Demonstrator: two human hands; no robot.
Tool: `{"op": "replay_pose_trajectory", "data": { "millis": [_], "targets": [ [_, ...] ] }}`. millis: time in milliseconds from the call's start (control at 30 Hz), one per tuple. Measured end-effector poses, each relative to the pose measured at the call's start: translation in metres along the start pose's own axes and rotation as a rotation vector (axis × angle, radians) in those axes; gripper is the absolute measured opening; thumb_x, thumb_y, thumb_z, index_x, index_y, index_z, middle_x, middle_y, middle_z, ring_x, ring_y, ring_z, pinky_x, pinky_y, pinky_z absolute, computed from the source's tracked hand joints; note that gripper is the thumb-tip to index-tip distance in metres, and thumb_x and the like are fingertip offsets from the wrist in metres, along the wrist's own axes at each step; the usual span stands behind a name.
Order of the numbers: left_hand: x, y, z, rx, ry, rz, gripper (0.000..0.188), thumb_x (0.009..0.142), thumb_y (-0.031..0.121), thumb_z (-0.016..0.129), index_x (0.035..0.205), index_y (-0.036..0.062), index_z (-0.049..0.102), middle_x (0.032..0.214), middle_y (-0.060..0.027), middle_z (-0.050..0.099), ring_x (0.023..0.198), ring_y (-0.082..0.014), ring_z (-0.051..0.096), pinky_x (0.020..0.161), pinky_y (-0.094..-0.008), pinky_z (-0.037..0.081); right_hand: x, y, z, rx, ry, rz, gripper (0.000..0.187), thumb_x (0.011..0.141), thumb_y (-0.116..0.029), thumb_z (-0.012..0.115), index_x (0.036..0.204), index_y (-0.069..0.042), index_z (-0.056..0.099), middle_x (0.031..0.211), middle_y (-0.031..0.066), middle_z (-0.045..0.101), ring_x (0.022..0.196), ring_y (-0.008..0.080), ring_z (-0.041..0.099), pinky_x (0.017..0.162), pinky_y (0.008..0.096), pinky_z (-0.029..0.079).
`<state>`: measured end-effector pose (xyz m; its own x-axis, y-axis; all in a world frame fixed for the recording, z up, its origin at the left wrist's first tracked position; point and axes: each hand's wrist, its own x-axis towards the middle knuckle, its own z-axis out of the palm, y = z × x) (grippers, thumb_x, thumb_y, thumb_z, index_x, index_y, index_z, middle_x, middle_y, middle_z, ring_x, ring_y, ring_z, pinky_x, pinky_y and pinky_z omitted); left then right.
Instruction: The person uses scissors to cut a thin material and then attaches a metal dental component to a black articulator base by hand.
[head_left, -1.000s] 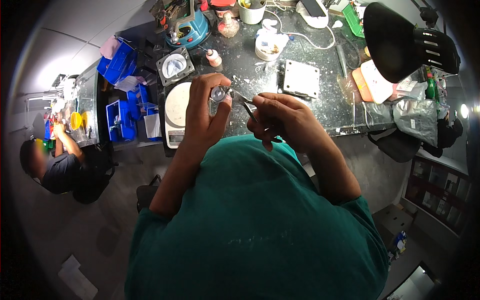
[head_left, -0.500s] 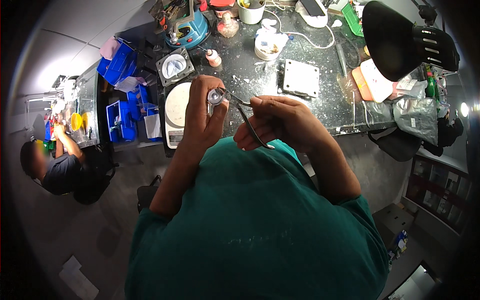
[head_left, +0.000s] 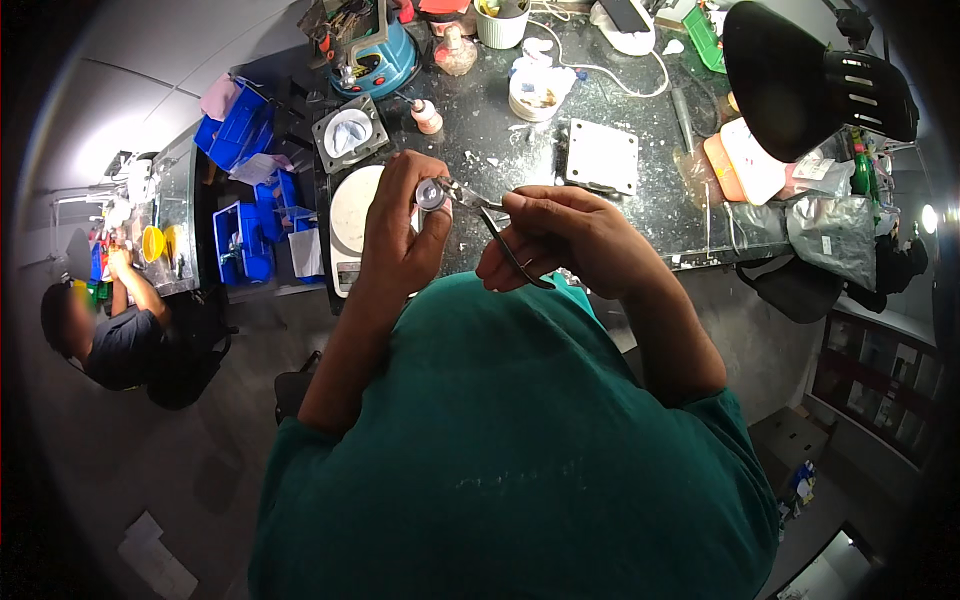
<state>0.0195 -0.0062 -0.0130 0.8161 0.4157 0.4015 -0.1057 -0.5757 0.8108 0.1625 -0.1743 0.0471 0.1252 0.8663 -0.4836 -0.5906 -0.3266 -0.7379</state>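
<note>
Between the thumb and fingers of my left hand (head_left: 400, 222) is a small, round, silvery-white ringed piece (head_left: 431, 194), its circular end facing up. My right hand (head_left: 575, 235) is closed around a pair of pliers (head_left: 516, 254) with dark handles, the thumb on one handle and the fingers curled about the other. The pliers' jaws reach left to the edge of the round piece. Whether they grip it or only touch it, I cannot tell. Both hands are held above the bench's near edge.
A round pale plate on a scale (head_left: 352, 212) lies left of my hands. Beyond are a square metal block (head_left: 602, 157), a white tub (head_left: 535, 95), a small pink bottle (head_left: 426, 116) and a blue machine (head_left: 385, 65). A black lamp (head_left: 785, 85) overhangs the right; a person (head_left: 125, 335) sits far left.
My right fingers have curled in, drawing the pliers' lower handle toward the other one. The left hand with the round piece has barely shifted.
</note>
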Motion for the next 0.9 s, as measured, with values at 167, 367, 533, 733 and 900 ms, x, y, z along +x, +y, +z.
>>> {"op": "replay_pose_trajectory", "data": {
  "millis": [167,367,533,733,900],
  "targets": [
    [-0.001,0.001,-0.001,0.003,-0.028,-0.027,0.022,0.079,0.004,0.053,0.101,-0.0006,0.054,0.092,-0.0158,0.053,0.086,-0.0318,0.052,0.080,-0.0389,0.043,0.002,-0.002,-0.004,0.029,0.003,0.037,0.034,0.102,-0.030,0.057,0.098,0.003,0.061,0.083,0.0180,0.069,0.074,0.0283,0.072,0.068,0.0371,0.063],
    [-0.001,0.002,-0.002,-0.040,-0.050,-0.075,0.025,0.078,0.004,0.052,0.102,-0.0013,0.055,0.090,-0.0148,0.052,0.083,-0.0273,0.054,0.075,-0.0362,0.045,0.005,0.006,-0.014,-0.053,0.005,0.004,0.033,0.103,-0.030,0.057,0.098,0.002,0.061,0.078,0.0111,0.066,0.070,0.0207,0.068,0.064,0.0350,0.061],
    [-0.002,0.001,-0.003,-0.042,-0.027,-0.098,0.020,0.081,0.005,0.054,0.100,-0.0010,0.056,0.091,-0.0097,0.056,0.079,-0.0167,0.053,0.072,-0.0292,0.044,0.003,0.001,-0.008,-0.075,0.005,-0.008,0.032,0.103,-0.030,0.055,0.098,0.001,0.062,0.081,0.0130,0.068,0.072,0.0220,0.070,0.067,0.0348,0.061],
    [0.002,-0.001,-0.001,0.041,-0.011,-0.055,0.022,0.071,0.000,0.056,0.093,0.0000,0.056,0.083,-0.0143,0.055,0.076,-0.0315,0.057,0.071,-0.0374,0.048,0.006,-0.002,-0.015,-0.052,-0.097,0.030,0.039,0.104,-0.034,0.053,0.104,0.004,0.063,0.095,0.0220,0.073,0.084,0.0287,0.075,0.077,0.0365,0.062],
    [0.002,0.002,-0.002,0.035,-0.030,-0.070,0.020,0.074,0.001,0.056,0.093,-0.0001,0.056,0.083,-0.0108,0.054,0.076,-0.0229,0.054,0.069,-0.0326,0.045,0.009,0.007,-0.016,0.029,-0.039,0.031,0.038,0.104,-0.035,0.053,0.091,-0.001,0.060,0.078,0.0120,0.068,0.071,0.0226,0.071,0.069,0.0337,0.062]
  ]
}}
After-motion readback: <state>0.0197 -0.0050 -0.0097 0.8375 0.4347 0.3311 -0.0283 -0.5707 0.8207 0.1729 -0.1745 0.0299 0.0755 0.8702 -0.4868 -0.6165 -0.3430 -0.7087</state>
